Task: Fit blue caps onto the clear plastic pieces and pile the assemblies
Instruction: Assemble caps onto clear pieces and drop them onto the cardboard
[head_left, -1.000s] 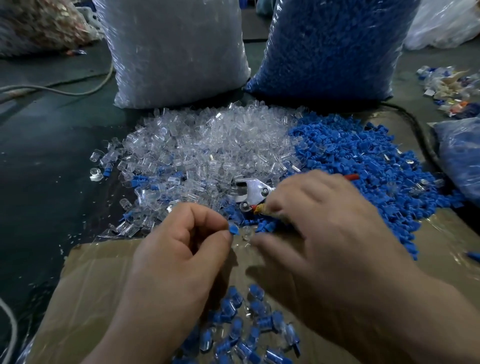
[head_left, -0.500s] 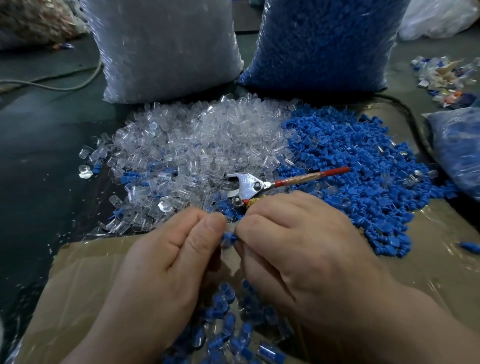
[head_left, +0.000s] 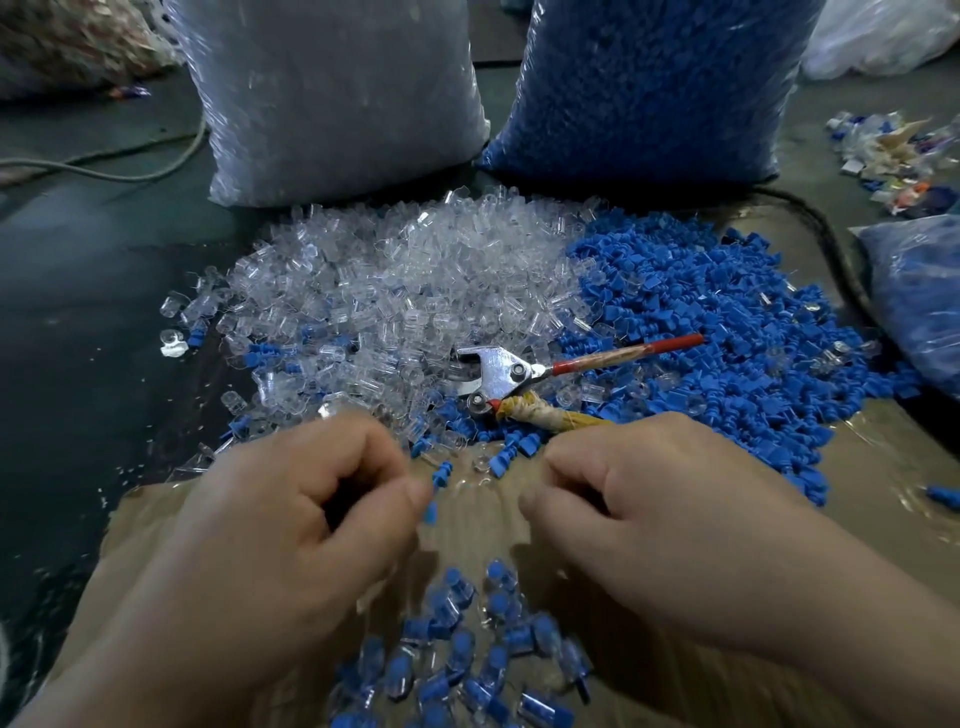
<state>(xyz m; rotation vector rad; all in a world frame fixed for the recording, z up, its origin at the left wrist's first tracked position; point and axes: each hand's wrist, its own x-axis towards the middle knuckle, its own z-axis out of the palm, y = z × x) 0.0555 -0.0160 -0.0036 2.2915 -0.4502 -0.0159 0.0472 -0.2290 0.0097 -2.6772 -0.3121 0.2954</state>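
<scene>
A small pile of assemblies (head_left: 467, 654) lies done; huge heaps of clear pieces (head_left: 395, 296) and blue caps (head_left: 717, 332) remain. The left hand (head_left: 291, 530) pinches a blue cap (head_left: 441, 474) in its fingers (head_left: 363, 441); the right hand (head_left: 660, 509) is curled, and I cannot tell what it holds

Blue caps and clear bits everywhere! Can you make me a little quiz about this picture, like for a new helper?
1. True or false: the pliers have one red handle.
2. What is piled right of the clear pieces? A nails, B blue caps, C coins.
3. Fill in: the finished pieces lie on ___.
Key: 1 true; 2 B; 3 cardboard.
</scene>
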